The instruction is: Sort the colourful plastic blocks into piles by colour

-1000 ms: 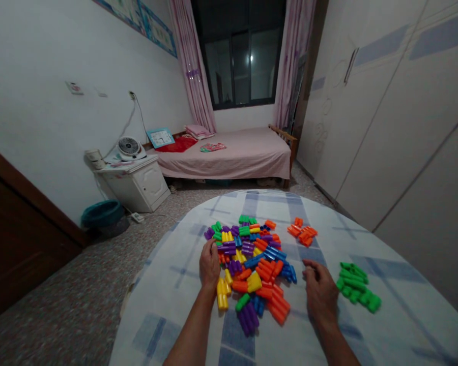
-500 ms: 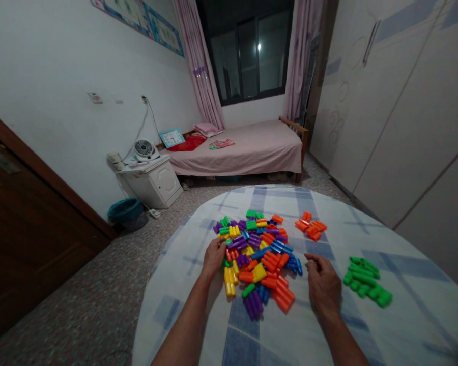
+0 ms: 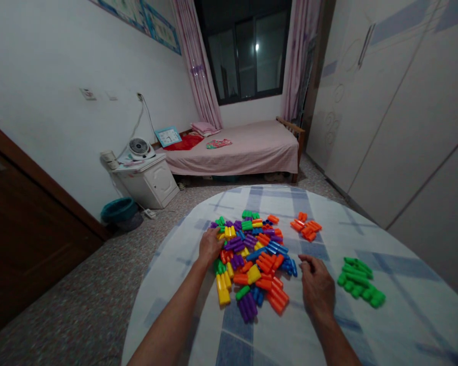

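Observation:
A heap of mixed plastic blocks (image 3: 254, 259) in red, yellow, purple, blue and green lies in the middle of a round table (image 3: 404, 325) under a blue-checked white cloth. My left hand (image 3: 209, 245) rests on the heap's left edge, fingers curled over blocks; what it grips is hidden. My right hand (image 3: 317, 285) sits palm down on the cloth just right of the heap, fingers loosely bent, holding nothing that I can see. A small group of orange blocks (image 3: 306, 227) lies at the back right. A group of green blocks (image 3: 359, 282) lies to the right of my right hand.
Beyond the table stands a bed with a pink cover (image 3: 236, 150). A white bedside cabinet (image 3: 147, 180) with a small fan (image 3: 139, 148) is at the left wall, with a teal basin (image 3: 118, 209) on the floor. White wardrobes (image 3: 397, 117) line the right side.
My left hand has shifted a little toward the back along the heap's left edge. My right hand has stayed beside the heap. The camera view has swung slightly.

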### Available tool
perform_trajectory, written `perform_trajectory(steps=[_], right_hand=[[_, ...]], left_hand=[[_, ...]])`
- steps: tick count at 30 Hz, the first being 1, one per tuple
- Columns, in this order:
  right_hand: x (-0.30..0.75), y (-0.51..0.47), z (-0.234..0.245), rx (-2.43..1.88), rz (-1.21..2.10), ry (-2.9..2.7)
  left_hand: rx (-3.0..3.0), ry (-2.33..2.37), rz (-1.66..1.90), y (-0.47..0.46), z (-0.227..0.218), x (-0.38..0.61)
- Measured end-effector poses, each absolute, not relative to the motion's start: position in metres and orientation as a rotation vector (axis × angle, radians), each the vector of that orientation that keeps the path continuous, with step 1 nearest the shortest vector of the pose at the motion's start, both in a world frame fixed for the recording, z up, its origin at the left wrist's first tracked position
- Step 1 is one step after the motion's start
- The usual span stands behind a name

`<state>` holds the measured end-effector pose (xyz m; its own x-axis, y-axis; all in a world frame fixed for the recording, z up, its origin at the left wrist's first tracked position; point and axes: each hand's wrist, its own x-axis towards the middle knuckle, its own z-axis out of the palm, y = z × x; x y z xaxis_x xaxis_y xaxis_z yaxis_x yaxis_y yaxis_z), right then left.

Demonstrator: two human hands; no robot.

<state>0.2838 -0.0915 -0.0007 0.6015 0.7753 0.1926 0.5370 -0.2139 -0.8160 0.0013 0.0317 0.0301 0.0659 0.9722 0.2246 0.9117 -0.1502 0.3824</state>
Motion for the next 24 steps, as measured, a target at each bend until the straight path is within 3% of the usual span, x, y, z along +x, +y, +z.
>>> perform_trajectory(steps=[8, 19, 24], right_hand=[[0.281, -0.094, 0.005, -1.907, 0.337, -1.055], [0.282, -0.092, 0.001, -1.912, 0.321, -1.1], [0.28, -0.093, 0.001, -1.896, 0.295, -1.095]], left_hand=[[2.241, 2.024, 0.451, 0.044, 0.034, 0.001], [1.893, 2.05, 0.914, 0.032, 0.034, -0.009], [2.1, 1.986, 0.819, 0.039, 0.042, 0.021]])
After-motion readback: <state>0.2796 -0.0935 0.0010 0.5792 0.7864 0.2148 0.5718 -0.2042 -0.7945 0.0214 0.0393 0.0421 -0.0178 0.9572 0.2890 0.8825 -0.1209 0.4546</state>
